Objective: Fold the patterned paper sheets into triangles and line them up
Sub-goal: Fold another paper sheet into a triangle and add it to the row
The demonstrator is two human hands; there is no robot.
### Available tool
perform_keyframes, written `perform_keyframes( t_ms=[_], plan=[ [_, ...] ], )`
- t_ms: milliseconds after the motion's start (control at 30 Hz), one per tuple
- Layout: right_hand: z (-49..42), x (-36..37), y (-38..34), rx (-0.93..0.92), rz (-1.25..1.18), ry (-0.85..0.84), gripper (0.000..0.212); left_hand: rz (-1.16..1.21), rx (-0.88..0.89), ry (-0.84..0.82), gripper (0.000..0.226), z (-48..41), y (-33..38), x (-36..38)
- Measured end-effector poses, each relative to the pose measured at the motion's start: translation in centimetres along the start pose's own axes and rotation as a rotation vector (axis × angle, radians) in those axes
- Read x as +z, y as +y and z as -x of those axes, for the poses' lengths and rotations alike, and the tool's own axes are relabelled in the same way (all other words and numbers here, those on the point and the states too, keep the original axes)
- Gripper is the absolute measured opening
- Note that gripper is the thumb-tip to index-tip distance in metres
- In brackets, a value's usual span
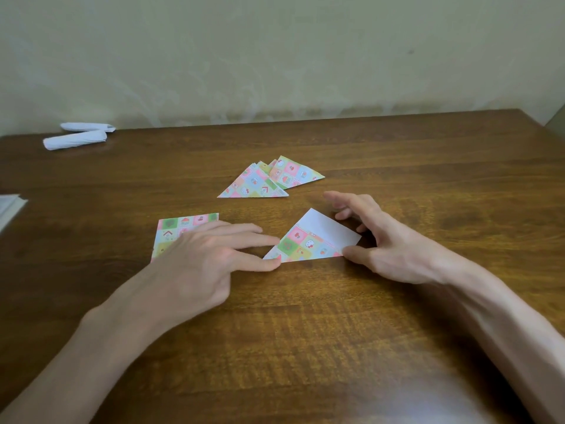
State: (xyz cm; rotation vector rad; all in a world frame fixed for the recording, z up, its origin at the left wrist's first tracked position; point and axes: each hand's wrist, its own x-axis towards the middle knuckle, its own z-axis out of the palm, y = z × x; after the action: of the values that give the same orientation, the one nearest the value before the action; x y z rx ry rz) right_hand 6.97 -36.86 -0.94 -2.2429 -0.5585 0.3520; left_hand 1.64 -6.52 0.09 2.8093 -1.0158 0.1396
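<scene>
Print: pastel squares with small pictures; lettering is too small for us to read.
Half-folded sheet (308, 240): middle of the table (305, 332), between both hands.
Left hand (201, 258): straight fingers press its left corner; palm covers a flat sheet (180, 224).
Right hand (388, 240): loosely spread, thumb touching its right corner.
Folded triangles (266, 182): overlapped, toward the far edge.

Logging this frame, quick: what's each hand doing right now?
Left hand: open, straight fingertips touching the left corner of the half-folded sheet.
Right hand: open, thumb pressing that sheet's right corner.
</scene>
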Motion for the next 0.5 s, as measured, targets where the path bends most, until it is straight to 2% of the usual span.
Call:
perform_keyframes(
  t_ms=[233,333,400,500],
  plan=[
    [0.1,0.1,-0.4,0.017,0.028,-0.014,0.083,0.003,-0.010,-0.006,0.085,0.4,-1.5,-0.5],
    [0.1,0.6,-0.7,0.041,0.051,0.007,0.075,-0.013,-0.007,-0.025,0.086,0.4,-1.2,-0.5],
    [0.0,1.4,-1.3,0.058,0.101,0.060,0.067,-0.007,0.000,-0.025,0.085,0.4,-1.0,-0.5],
    [0.1,3.1,-2.0,0.029,0.214,0.215,0.079,-0.012,0.025,-0.018,0.077,0.4,-0.3,-0.3]
  ],
)
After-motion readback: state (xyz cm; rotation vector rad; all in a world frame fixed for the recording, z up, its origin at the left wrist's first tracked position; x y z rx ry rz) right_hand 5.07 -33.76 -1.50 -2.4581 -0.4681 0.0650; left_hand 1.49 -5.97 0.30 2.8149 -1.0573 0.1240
